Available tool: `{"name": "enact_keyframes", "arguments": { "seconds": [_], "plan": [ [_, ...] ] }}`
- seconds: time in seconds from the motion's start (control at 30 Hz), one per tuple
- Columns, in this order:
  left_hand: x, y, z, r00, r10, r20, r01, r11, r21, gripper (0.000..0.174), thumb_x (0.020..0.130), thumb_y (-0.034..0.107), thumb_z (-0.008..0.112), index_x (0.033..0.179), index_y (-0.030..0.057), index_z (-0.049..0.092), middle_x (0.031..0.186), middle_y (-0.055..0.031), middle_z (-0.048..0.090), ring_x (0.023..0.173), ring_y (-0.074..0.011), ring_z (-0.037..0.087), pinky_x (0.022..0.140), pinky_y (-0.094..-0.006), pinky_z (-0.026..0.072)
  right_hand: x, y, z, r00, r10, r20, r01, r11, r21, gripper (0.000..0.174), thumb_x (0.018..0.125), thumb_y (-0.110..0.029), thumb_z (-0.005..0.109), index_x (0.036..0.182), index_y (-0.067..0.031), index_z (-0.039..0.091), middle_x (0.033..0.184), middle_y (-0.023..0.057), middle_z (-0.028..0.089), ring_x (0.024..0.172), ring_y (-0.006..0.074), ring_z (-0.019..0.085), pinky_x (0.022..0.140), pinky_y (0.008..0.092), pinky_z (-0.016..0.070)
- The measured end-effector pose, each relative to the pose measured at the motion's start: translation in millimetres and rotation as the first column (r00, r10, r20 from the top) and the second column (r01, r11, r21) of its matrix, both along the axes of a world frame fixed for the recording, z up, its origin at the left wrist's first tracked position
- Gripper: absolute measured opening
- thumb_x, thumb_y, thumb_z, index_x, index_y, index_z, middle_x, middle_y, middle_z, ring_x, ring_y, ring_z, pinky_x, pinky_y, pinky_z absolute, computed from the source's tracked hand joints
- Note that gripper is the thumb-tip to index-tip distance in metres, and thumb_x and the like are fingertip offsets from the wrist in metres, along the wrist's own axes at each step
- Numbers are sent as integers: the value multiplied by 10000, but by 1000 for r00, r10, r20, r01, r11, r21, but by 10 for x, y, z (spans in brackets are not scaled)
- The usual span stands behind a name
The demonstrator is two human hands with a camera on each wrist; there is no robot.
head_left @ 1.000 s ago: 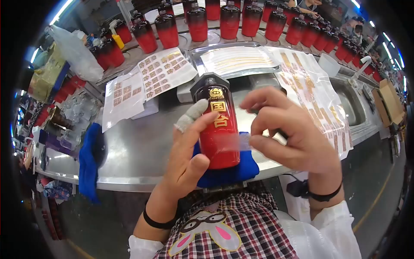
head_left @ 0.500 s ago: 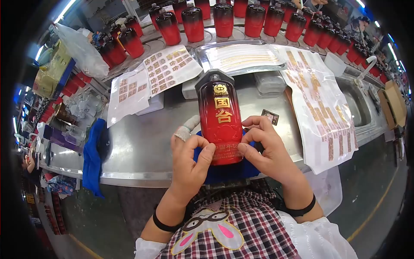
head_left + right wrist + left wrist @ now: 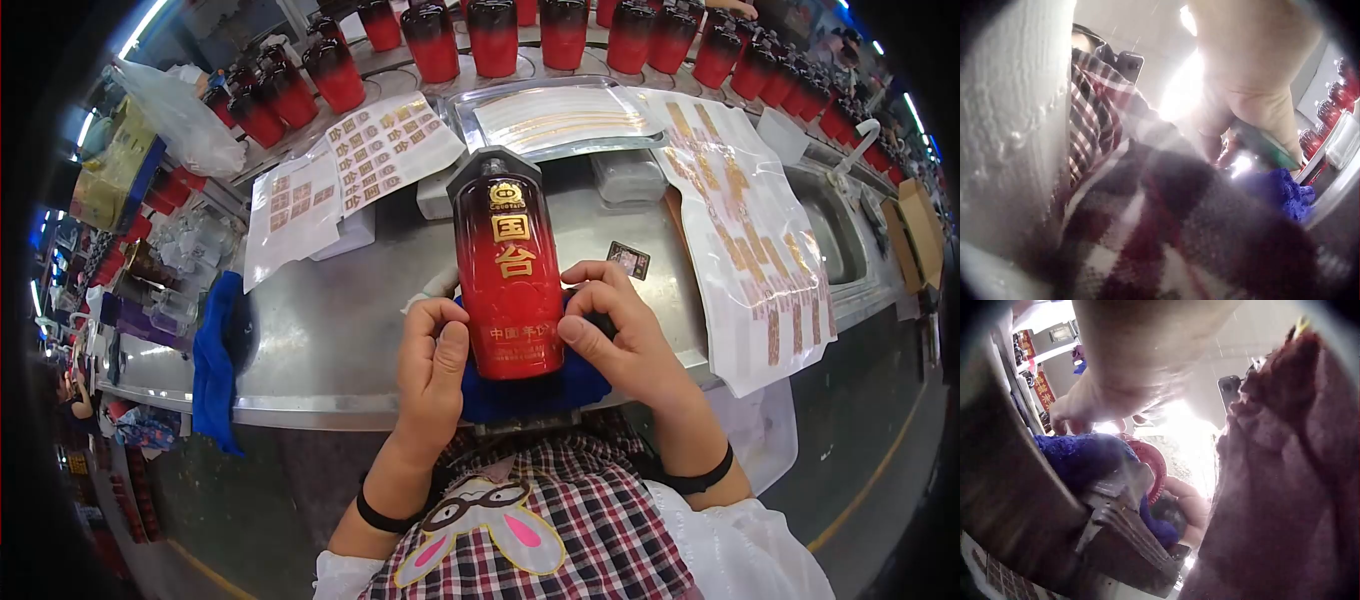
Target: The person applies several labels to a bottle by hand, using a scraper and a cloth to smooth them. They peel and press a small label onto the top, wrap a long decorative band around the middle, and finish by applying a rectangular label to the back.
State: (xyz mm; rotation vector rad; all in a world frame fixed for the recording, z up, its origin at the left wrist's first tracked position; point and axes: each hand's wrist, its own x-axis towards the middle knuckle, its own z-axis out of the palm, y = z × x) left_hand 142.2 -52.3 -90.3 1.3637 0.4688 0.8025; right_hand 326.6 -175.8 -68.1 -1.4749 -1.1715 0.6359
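As the red bottle (image 3: pixel 508 270) lay cushioned on a blue cloth (image 3: pixel 530 392) at the table's (image 3: pixel 330 340) near edge, left hand (image 3: pixel 432 365) and right hand (image 3: pixel 615 335) clasped its lower sides, steadying it, thumbs pressing its front.

The tall red-and-black glazed bottle (image 3: pixel 510 270), gripped between the left hand (image 3: pixel 432 362) and the right hand (image 3: pixel 612 328), is smooth and highly glossy. It catches light down its front, and its gold characters look like shiny metallic foil. Under both hands, the thick blue towel pad (image 3: pixel 530 392) is matt, nubbly cloth. The grey steel worktable (image 3: pixel 330 330) around the hands is brushed metal with a dull sheen. Beyond the bottle, a shallow polished steel tray (image 3: pixel 452 118) shines brighter. Right of the right hand, the long translucent label sheet (image 3: pixel 760 250) is thin glossy film carrying gold foil marks. Left of the left hand hangs a soft matt blue cloth (image 3: pixel 212 370). Below the wrists, the checked apron (image 3: pixel 590 530) is woven fabric.
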Motion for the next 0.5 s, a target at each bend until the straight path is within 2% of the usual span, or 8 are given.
{"name": "enact_keyframes", "arguments": {
  "seconds": [0.03,0.13,0.23,0.33,0.5],
  "plan": [
    [3,-4,-7,1000,-14,23,15,999,-29,315,984,277,600,1127,29,467,1019,-48,490,1056,-158,464,975,-315,373,12,-1,-11,999,4,-48,-5,1000,-11,254,861,-245,745,867,-37,600,1182,166,492,1171,286,507,989,376,408],
    [54,3,-110,998,68,-9,-66,981,180,395,967,278,626,1189,17,428,1092,-73,499,1056,-169,478,979,-319,380,21,9,-40,998,16,67,-16,1000,-10,309,849,-302,764,870,-46,593,1194,167,490,1165,290,508,987,380,412],
    [63,-16,-79,998,56,-26,-50,982,181,447,942,285,663,1205,12,426,1146,-93,486,1098,-181,461,1019,-336,351,29,17,-59,999,26,27,-25,999,-33,312,835,-299,777,863,-52,589,1203,168,491,1167,298,509,988,386,414],
    [51,-9,-106,997,66,-47,-54,974,221,474,926,281,684,1213,15,416,1172,-105,481,1133,-191,443,1044,-350,327,49,15,-74,997,36,68,-35,999,-14,312,825,-296,786,865,-56,590,1211,169,493,1167,303,511,987,389,416],
    [66,-29,-80,999,46,-25,-39,972,233,495,924,279,687,1230,19,398,1195,-109,462,1152,-194,428,1055,-347,315,68,13,-72,998,52,46,-51,998,-25,313,820,-292,790,874,-58,590,1211,170,499,1165,299,513,985,384,418]
  ]
}}
